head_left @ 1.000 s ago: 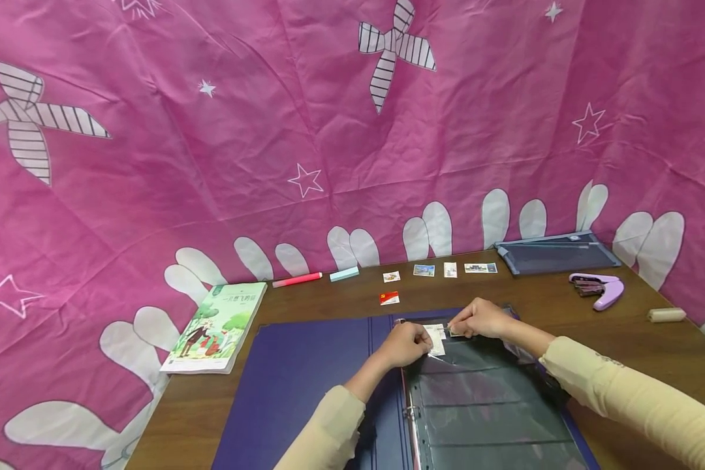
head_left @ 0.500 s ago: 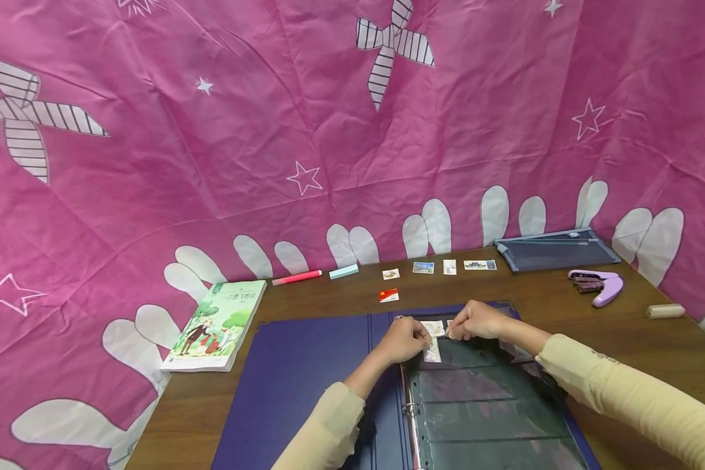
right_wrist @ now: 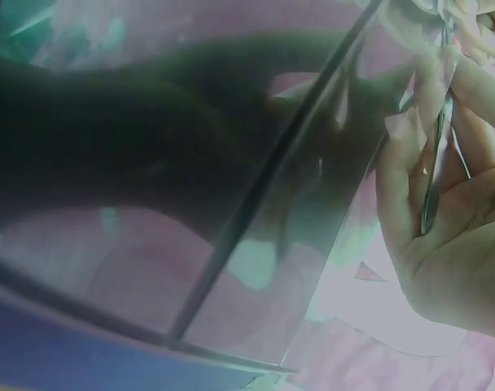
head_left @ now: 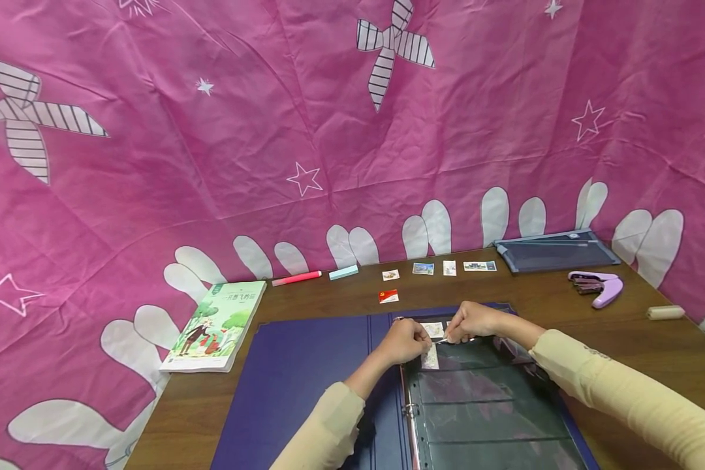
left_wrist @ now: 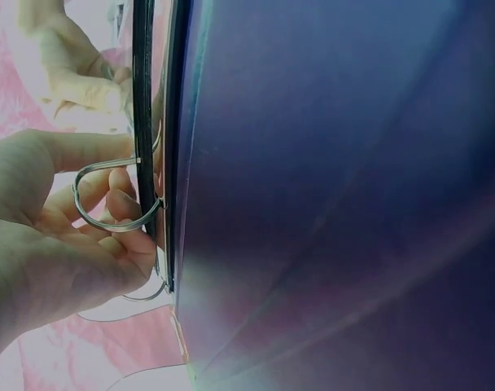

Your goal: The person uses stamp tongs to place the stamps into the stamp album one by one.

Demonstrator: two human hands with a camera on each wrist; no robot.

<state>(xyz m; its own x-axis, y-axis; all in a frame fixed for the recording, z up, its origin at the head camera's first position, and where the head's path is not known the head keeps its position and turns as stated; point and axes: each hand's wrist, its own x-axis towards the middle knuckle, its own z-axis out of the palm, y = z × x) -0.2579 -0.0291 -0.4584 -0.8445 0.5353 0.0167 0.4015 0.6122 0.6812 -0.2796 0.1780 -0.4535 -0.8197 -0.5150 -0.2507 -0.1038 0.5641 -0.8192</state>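
A stamp album (head_left: 482, 385) with dark pocket pages and metal rings lies open on the table. My left hand (head_left: 407, 342) is at the top of its page by the ring side, fingertips pinching the edge of a clear pocket strip. My right hand (head_left: 474, 322) grips metal tweezers (right_wrist: 436, 167), whose tip points left toward the left fingertips. One pale stamp (head_left: 432, 329) sits in the top row; another pale stamp (head_left: 430, 357) lies just below the left fingertips. In the left wrist view, a binder ring (left_wrist: 113, 228) stands in front of the left fingers.
Beyond the album lie a red stamp (head_left: 389, 296) and several other stamps, including a long stamp (head_left: 479, 266). A picture book (head_left: 216, 326), pink marker (head_left: 296, 279) and light-blue stick (head_left: 343, 273) are left. Rightward are a zip pouch (head_left: 557, 250), lilac stapler (head_left: 606, 288) and cream cylinder (head_left: 666, 313).
My right hand has shifted slightly left, bringing the tweezers near the left fingertips. The lower pale stamp has slid down a little. My left hand has stayed almost in place.
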